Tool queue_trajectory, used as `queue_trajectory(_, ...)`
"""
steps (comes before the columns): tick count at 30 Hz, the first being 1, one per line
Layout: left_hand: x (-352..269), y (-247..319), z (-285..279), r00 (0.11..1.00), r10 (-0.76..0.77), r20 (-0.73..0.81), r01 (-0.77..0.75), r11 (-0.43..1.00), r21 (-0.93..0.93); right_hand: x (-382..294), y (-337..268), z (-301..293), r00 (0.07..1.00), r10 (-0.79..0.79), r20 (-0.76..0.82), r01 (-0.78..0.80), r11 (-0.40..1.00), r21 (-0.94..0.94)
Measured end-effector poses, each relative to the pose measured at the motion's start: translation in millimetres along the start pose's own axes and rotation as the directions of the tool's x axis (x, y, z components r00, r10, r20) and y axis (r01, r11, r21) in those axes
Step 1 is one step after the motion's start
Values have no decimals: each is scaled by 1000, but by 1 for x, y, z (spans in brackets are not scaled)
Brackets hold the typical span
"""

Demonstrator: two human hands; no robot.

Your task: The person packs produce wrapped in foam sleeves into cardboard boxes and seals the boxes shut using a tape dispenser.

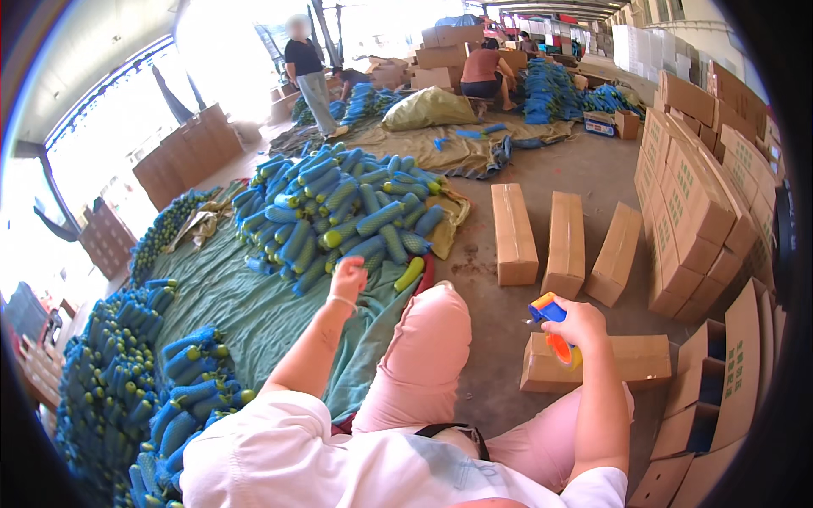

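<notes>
My right hand (pixel 579 322) grips a blue and orange-yellow packing-tape dispenser (pixel 551 309), its toothed end pointing left. Under it a long cardboard carton (pixel 638 357) lies on the floor; I cannot tell if the dispenser touches it. My left hand (pixel 349 280) is raised with its fingers curled, and I see nothing in it. Just beyond is a heap of long green vegetables in blue net sleeves (pixel 311 209), probably zucchini. One bare green vegetable (pixel 409 274) lies at the heap's near edge, on a green cloth (pixel 254 305).
Three narrow cartons (pixel 516 235) lie ahead on the right. Stacked cartons (pixel 683 209) and open boxes (pixel 689 406) line the right side. More sleeved vegetables (pixel 108 374) are piled at left. Farther off, one person (pixel 311 76) stands and another (pixel 486 70) sits by a pile.
</notes>
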State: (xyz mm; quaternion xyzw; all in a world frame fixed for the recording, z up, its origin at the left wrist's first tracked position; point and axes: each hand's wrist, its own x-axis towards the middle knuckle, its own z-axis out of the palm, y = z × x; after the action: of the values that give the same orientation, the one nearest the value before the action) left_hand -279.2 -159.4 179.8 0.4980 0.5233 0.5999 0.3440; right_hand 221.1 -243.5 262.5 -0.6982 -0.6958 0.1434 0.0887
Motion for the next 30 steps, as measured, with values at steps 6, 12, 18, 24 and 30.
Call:
queue_trajectory(6, 14, 123, 105, 971, 125, 203, -55, 946, -320, 3, -2, -2, 1000, -19, 16, 20, 998, -53)
queue_trajectory(12, 20, 135, 191, 861, 58, 505, 188, 886, -423, 5, -8, -7, 996, 10, 91, -3, 997, -74)
queue_trajectory(18, 19, 131, 227, 791, 52, 610, 320, 814, -485, 5, -11, -13, 995, 9, 100, -5, 999, -46)
queue_trajectory(24, 18, 122, 236, 737, -70, 672, 344, 895, -284, 7, -18, -20, 989, 10, 150, 4, 996, -94)
queue_trajectory(30, 20, 104, 239, 717, -115, 687, 302, 940, -158, 11, -24, -18, 985, -25, 173, 42, 995, -93)
